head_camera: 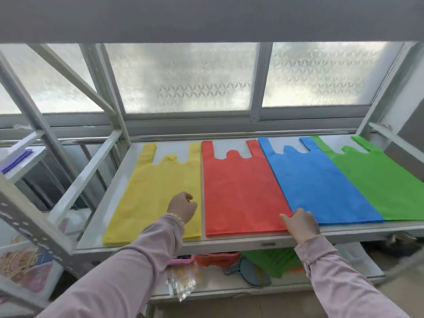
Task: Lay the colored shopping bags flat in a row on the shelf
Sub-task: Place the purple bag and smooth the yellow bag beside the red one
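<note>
Shopping bags lie flat in row on white shelf (pixel 229 243), handles toward window (pixel 183 76). From my left: yellow bag (pixel 156 187), red bag (pixel 241 187), blue bag (pixel 316 182), green bag (pixel 378 175). Blue bag's edge sits over green one. I see my left hand (pixel 182 208) resting on yellow bag, fingers curled in loose fist, holding nothing. My right hand (pixel 301 223) sits at front edge where red and blue bags meet, fingers bent; I cannot tell if its grip pinches bag. More stuff on lower shelf (pixel 218 288).
</note>
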